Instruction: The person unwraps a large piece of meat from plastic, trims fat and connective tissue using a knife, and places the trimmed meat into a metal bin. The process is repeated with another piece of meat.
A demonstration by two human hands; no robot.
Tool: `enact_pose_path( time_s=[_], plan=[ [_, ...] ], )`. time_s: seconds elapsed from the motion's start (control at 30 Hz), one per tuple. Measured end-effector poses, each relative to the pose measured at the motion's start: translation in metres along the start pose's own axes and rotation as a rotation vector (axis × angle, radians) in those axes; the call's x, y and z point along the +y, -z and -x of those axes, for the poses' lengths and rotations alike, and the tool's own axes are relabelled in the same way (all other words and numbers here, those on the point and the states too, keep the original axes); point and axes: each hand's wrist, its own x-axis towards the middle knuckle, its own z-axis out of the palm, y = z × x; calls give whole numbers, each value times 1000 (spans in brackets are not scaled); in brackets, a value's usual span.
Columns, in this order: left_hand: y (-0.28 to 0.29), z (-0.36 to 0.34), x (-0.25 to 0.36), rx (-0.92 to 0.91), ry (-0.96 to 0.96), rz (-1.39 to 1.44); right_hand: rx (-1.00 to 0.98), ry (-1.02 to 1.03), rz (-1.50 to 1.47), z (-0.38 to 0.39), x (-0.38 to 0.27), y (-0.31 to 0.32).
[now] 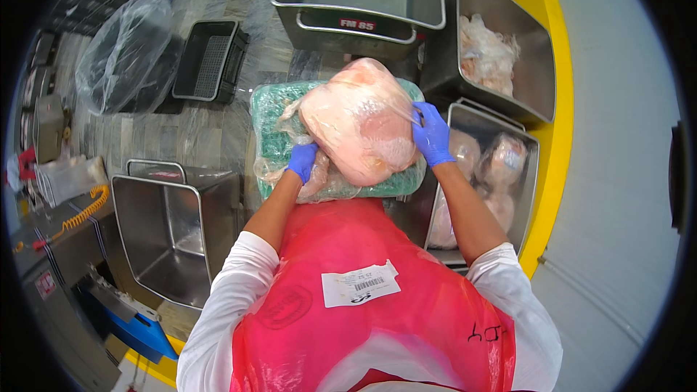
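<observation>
A large, pale pink whole turkey [359, 127] in clear plastic lies in front of me on a green crate [267, 110] covered with clear film. My left hand [302, 160], in a blue glove, is closed at the turkey's lower left, by loose bunched plastic; its fingertips are partly hidden. On the bird's right side, my right hand [431, 135], also blue-gloved, has its fingers curled against the wrapped surface. Under the turkey's left edge, more plastic-wrapped meat [317, 178] shows in part.
Steel bins stand around: one ahead [428, 14], another at left [138, 229]. At right, one bin [534, 167] holds wrapped birds, and a farther one [548, 65] holds crumpled plastic. A black basket [187, 62] and a plastic-lined container [131, 51] stand at far left.
</observation>
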Motion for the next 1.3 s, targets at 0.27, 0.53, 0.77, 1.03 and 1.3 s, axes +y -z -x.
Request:
enact_pose_path(
  time_s=[0.27, 0.53, 0.77, 1.03, 1.3],
  plan=[
    [1, -4, -16, 23, -41, -22, -436, -31, 282, -151, -95, -90],
    [-3, 11, -11, 54, -19, 67, -630, -110, 526, -203, -84, -113],
    [5, -13, -36, 136, -202, -147, -503, -139, 467, -204, -74, -108],
    [-3, -9, -15, 17, -158, -132, -174, -265, 355, -1, -16, 3],
    [-6, 10, 1, 63, -71, -84, 50, -321, 114, 72, 23, -10]
  ],
)
